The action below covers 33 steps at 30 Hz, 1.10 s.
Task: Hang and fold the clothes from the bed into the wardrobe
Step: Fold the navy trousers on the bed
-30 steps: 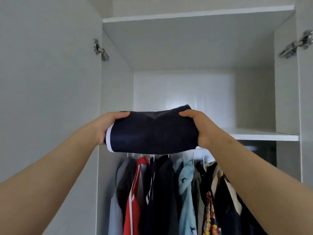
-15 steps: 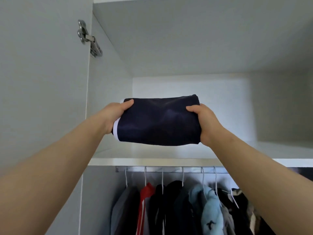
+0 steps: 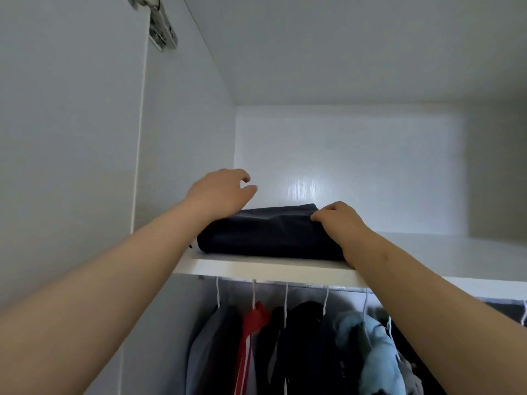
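Observation:
A folded navy garment (image 3: 268, 233) lies flat on the white upper shelf (image 3: 256, 270) of the wardrobe, near its left wall. My left hand (image 3: 221, 192) hovers just above the garment's left rear corner, fingers loosely spread and holding nothing. My right hand (image 3: 338, 220) rests on the garment's right end, its curled fingertips touching the top fold at the back corner; whether it still pinches the cloth I cannot tell.
Under the shelf, several garments hang on white hangers (image 3: 285, 297) from the rail: grey, red with white stripes (image 3: 251, 337), dark ones, light blue (image 3: 370, 352). The open left door (image 3: 68, 138) carries a metal hinge (image 3: 161, 27). The shelf's right part (image 3: 456, 252) is bare.
Both hands carried the folded navy garment up and forward and set it on the upper shelf. My left hand has let go and lifted off it.

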Motion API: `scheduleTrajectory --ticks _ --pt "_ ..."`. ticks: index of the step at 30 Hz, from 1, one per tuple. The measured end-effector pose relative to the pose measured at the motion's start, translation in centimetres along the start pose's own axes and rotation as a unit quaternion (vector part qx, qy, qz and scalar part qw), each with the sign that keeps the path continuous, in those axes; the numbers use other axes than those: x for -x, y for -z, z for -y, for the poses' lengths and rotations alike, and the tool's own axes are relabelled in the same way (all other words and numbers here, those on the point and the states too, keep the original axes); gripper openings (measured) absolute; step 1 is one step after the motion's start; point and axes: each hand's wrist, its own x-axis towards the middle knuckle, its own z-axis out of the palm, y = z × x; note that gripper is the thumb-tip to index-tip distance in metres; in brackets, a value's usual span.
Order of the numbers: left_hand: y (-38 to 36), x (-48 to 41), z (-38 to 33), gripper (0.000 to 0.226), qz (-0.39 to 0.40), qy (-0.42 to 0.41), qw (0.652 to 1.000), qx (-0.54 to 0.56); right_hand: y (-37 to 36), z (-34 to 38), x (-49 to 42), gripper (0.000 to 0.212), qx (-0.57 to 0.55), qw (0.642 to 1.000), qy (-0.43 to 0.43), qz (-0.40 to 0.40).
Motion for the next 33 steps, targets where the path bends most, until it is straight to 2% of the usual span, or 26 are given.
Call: scheduleTrajectory --ticks 1,3,5,7,10,12,21,26,30,33 --pt "-0.4 0.4 -1.1 0.041 0.034 -0.023 0.999 0.025 0.1 0.2 0.1 0.002 0.004 1.000 -0.007 -0.009" --pt "-2.0 1.4 -2.7 0.046 0.129 -0.038 0.991 0.024 0.2 0.3 0.0 0.014 0.011 1.000 -0.022 -0.009" --pt "-3.8 2.4 -2.9 0.051 0.181 -0.046 0.980 -0.068 0.3 0.2 0.0 0.014 0.021 1.000 -0.020 0.011" --pt "-4.5 2.8 -2.1 0.050 0.172 -0.041 0.975 -0.135 0.0 0.1 0.0 0.006 0.049 0.998 0.011 0.047" --pt "-4.0 3.0 -0.5 0.047 0.165 -0.029 0.975 -0.144 -1.1 0.4 0.2 0.025 0.130 0.984 0.075 0.094" --pt "-3.4 2.9 0.6 0.044 0.176 -0.020 0.973 -0.151 -2.3 0.7 0.2 0.034 0.167 0.976 0.083 0.113" --pt "-3.1 1.9 3.4 0.045 0.204 0.000 0.965 -0.165 -5.3 2.2 0.6 0.036 0.307 0.930 0.113 0.170" --pt "-3.5 1.3 3.9 0.044 0.191 0.005 0.970 -0.153 -5.9 2.0 -0.6 0.033 0.331 0.924 0.109 0.157" --pt "-3.3 1.9 3.9 0.039 0.162 0.011 0.978 -0.128 -5.9 1.1 -0.8 0.013 0.279 0.945 0.128 0.111" --pt "-3.1 3.0 2.7 0.035 0.117 0.014 0.985 -0.124 -5.3 0.9 0.1 0.023 0.228 0.959 0.151 0.073"
